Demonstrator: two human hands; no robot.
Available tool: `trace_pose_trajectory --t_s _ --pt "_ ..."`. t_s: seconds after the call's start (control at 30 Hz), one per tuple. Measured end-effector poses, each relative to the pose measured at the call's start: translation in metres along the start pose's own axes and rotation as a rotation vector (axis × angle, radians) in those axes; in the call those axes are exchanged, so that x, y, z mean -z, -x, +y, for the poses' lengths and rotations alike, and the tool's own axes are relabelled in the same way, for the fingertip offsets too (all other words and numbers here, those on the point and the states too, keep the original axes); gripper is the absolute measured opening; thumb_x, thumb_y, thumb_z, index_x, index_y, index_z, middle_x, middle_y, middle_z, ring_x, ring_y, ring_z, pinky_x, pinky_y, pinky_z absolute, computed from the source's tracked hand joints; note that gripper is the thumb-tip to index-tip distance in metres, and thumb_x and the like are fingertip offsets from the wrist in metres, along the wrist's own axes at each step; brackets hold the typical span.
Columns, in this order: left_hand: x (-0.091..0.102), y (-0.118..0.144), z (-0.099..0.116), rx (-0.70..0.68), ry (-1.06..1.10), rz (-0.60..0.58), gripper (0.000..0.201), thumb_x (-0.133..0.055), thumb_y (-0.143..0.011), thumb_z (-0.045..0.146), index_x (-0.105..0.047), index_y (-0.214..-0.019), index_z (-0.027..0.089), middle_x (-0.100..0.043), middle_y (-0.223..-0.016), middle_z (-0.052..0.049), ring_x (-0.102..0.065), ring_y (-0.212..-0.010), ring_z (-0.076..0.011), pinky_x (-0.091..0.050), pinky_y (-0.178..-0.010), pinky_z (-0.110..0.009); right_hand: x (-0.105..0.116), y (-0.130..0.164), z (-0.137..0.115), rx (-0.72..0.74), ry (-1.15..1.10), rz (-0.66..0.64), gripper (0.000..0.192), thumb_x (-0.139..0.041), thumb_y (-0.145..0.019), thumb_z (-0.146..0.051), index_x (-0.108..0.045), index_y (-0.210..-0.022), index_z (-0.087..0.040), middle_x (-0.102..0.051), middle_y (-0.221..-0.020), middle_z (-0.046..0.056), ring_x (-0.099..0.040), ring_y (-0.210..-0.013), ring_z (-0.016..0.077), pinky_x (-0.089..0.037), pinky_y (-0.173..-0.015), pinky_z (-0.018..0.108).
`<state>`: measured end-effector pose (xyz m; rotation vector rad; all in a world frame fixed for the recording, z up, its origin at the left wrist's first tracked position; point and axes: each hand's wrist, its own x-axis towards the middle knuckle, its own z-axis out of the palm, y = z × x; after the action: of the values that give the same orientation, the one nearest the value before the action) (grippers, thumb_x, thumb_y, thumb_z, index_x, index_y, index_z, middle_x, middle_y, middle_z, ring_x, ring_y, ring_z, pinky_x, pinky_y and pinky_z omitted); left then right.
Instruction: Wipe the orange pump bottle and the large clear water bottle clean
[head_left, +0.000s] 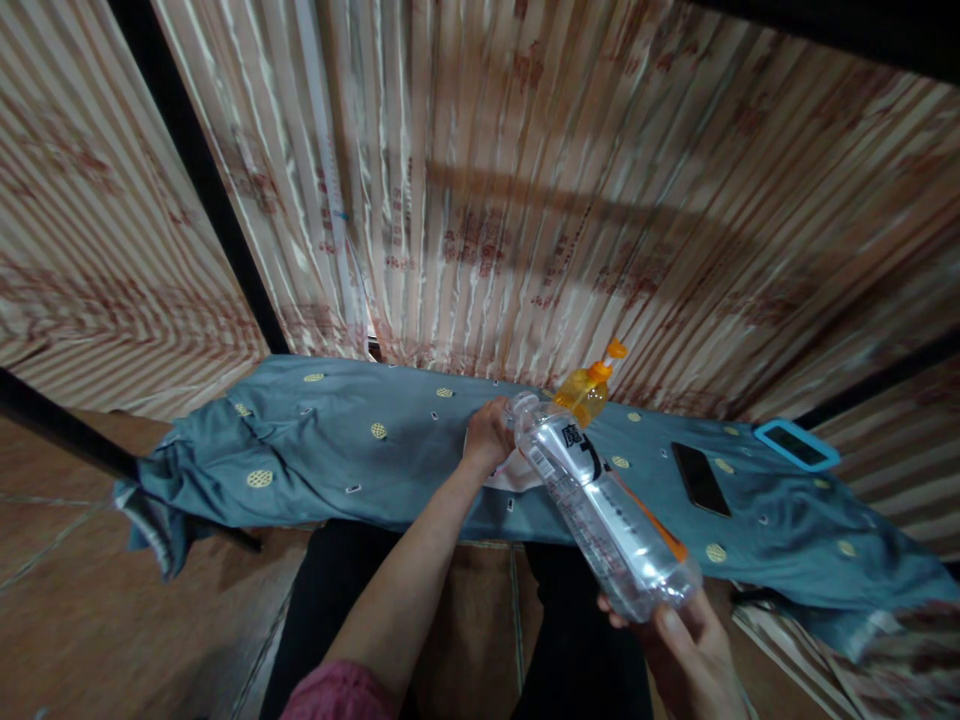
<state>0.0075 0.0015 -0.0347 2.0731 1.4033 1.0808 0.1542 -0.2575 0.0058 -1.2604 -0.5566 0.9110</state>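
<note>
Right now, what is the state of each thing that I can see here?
Clear bottle: tilted, held at its base by right hand.
Left hand: at the bottle's mouth.
Orange spray bottle: upright, behind the clear bottle.
Black phone: flat, screen dark.
Blue-cased phone: flat.
Blue cloth: spread, wrinkled.

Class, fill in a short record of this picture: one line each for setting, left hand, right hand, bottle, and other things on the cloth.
setting: blue cloth spread over a narrow surface, striped curtain behind
left hand: left hand at the neck of the clear bottle, over a white cloth
right hand: right hand grips the bottle's base
bottle: tilted, neck pointing away, printed label
other things: orange spray bottle, black phone, phone in a light blue case
</note>
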Motion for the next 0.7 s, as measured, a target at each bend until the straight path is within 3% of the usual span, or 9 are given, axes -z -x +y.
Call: trace_pose_trajectory --t_s 0.33,0.7 --pt "0.0010 -0.0003 0.0015 0.009 -0.024 0.000 0.025 -0.065 -0.091 0.035 -0.068 -0.106 0.016 -0.076 -0.107 -0.012 -0.071 -0.102 -0.0269 -0.056 -0.092 -0.037 0.0012 0.0024 -0.0012 -0.033 -0.006 -0.015 0.054 -0.093 -0.064 -0.053 -0.071 -0.105 -0.024 -0.080 -0.075 0.002 -0.075 -0.068 0.0160 -0.058 -0.067 0.021" --pt "0.0005 -0.0004 0.0010 0.004 0.008 0.006 0.023 -0.067 -0.090 0.032 -0.068 -0.108 0.018 -0.076 -0.109 -0.011 -0.071 -0.104 -0.0258 -0.056 -0.094 -0.036 0.0042 0.0048 0.0047 -0.030 -0.004 -0.040 0.062 -0.093 -0.064 -0.053 -0.069 -0.112 -0.022 -0.082 -0.082 0.005 -0.078 -0.073 0.0191 -0.059 -0.071 0.024"
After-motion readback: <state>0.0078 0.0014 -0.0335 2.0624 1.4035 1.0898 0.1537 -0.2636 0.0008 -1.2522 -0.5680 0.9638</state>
